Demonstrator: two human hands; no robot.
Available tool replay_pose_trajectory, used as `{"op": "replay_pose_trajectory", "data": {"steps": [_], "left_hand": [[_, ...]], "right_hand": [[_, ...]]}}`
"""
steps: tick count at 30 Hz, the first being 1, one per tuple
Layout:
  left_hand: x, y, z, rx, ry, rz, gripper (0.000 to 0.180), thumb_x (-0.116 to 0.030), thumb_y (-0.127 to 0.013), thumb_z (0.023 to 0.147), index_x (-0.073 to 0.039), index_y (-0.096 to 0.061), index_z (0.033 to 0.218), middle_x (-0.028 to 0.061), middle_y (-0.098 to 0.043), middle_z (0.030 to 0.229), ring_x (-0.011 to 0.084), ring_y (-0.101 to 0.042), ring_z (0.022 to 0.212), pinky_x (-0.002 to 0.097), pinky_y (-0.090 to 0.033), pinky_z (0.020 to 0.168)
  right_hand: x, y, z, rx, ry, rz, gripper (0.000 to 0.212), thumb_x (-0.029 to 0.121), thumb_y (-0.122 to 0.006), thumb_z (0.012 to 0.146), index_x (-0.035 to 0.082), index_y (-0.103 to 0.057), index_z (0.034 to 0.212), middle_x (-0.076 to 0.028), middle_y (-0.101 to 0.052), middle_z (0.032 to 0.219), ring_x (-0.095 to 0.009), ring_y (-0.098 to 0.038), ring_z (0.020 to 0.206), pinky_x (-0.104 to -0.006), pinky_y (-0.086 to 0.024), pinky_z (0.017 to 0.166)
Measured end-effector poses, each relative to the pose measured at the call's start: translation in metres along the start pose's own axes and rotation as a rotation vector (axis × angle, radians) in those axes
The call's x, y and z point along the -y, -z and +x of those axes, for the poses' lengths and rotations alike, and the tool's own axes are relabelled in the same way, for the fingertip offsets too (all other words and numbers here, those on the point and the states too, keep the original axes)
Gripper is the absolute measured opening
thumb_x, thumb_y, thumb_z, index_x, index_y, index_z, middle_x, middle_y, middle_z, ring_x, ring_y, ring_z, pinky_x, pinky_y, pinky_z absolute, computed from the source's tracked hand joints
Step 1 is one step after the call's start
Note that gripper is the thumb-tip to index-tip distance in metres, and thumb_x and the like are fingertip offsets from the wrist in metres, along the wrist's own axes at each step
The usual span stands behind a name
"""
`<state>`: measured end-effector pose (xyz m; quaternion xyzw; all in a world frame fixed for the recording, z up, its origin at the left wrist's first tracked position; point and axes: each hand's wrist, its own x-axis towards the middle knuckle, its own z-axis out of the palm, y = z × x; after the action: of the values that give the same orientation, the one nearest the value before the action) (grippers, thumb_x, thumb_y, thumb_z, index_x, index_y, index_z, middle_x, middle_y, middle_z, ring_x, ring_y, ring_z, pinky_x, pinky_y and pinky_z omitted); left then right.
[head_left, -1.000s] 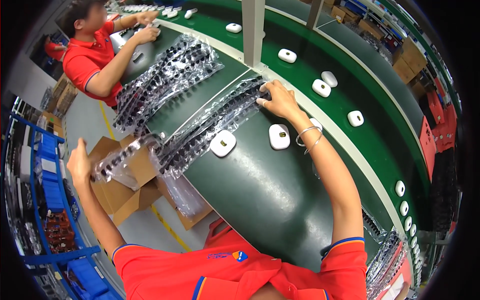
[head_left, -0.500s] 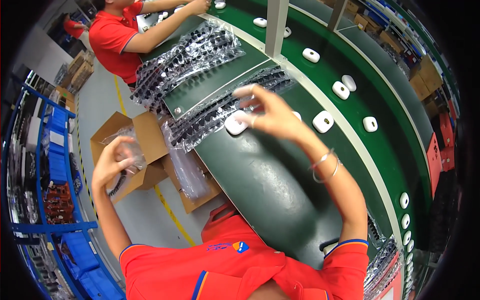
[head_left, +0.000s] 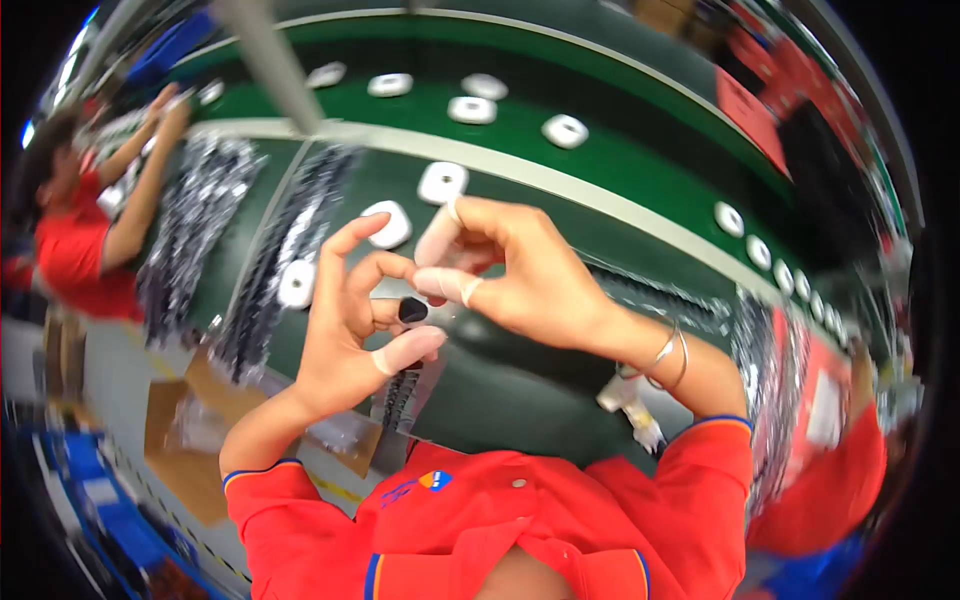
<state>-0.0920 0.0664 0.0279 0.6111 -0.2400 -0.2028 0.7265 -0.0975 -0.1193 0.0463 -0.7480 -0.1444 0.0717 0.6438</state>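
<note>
My left hand point(head_left: 345, 330) and my right hand point(head_left: 520, 265) meet above the dark green bench point(head_left: 500, 380). Pale covers sit on some fingertips. A small black rounded piece point(head_left: 412, 310) shows at the curled fingers of my left hand, above its thumb. The right thumb and forefinger are pinched close to it, touching the left fingertips; what lies between them is too small to make out. Just beyond my hands, white rounded devices, one near the left fingers point(head_left: 390, 225) and one farther off point(head_left: 443, 183), rest on the bench. Another white device point(head_left: 297, 284) lies left of my left hand.
A green conveyor point(head_left: 640, 165) carrying several white devices runs behind a pale rail. Clear packs of black parts point(head_left: 200, 220) cover the bench's left. A grey post point(head_left: 270, 60) stands there. Cardboard boxes point(head_left: 170, 430) sit lower left. Co-workers are at left point(head_left: 80, 245) and right point(head_left: 830, 490).
The view has swung to the right. My hands, apart before, have come together over the bench. The black piece now shows at my left fingers, and the right hand is away from the white device.
</note>
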Motion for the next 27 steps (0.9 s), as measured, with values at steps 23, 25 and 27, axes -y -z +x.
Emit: {"op": "replay_pose_trajectory", "data": {"steps": [23,25,27], "left_hand": [[0.113,0.007,0.137,0.872,0.730,0.190,0.034,-0.009,-0.061,0.081,0.001,-0.048,0.111,0.0137,-0.065,0.090,0.0173,-0.065,0.075,0.0247,-0.051,0.062],[0.106,0.002,0.143,0.779,0.677,0.312,0.030,-0.007,-0.060,0.080,0.002,-0.050,0.107,0.0136,-0.066,0.088,0.0167,-0.065,0.073,0.0240,-0.050,0.059],[0.101,-0.001,0.145,0.744,0.693,0.347,0.029,-0.007,-0.059,0.080,0.003,-0.050,0.106,0.0139,-0.066,0.087,0.0167,-0.065,0.072,0.0236,-0.050,0.058]], "right_hand": [[-0.092,0.178,-0.289,-1.138,-0.401,-0.245,0.030,0.004,-0.058,0.082,-0.002,-0.051,0.111,-0.001,-0.059,0.074,-0.007,-0.053,0.062,-0.0176,-0.041,0.056],[-0.106,0.177,-0.296,-1.158,-0.413,-0.246,0.029,0.001,-0.058,0.082,-0.002,-0.050,0.110,-0.002,-0.059,0.074,-0.007,-0.055,0.062,-0.0168,-0.043,0.056],[-0.115,0.174,-0.295,-1.167,-0.430,-0.230,0.030,0.002,-0.058,0.082,-0.002,-0.050,0.111,-0.002,-0.059,0.073,-0.007,-0.054,0.061,-0.0174,-0.042,0.056]]}}
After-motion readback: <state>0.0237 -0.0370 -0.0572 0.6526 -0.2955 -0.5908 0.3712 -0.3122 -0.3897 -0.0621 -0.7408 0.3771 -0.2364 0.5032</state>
